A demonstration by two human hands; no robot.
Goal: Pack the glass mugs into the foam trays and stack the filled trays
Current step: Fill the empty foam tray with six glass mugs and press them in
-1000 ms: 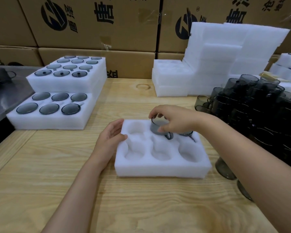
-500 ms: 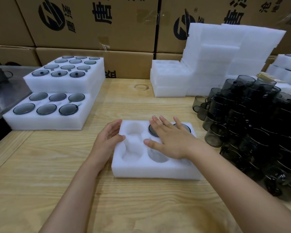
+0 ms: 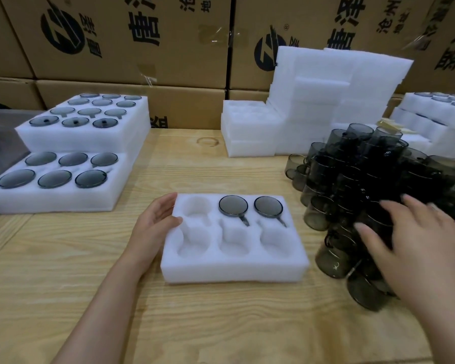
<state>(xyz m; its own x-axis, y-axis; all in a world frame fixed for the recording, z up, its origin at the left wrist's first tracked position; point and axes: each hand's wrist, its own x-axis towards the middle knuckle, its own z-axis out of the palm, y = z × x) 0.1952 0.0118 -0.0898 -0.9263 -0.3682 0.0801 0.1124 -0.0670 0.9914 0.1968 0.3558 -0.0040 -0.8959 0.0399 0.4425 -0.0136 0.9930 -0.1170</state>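
While hovering with right hand [image 3: 426, 248] spread wide and empty, could easily topple stacked glass mugs [image 3: 352, 179] under the fingertips [image 3: 359, 227].

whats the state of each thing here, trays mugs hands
front tray, two back pockets filled, four empty
packed mugs, seated, handles toward the person
loose mugs, piled, unpacked
left trays, full, stacked
left hand, open, braced on the front tray's left edge
right hand, open, spread over the loose mugs
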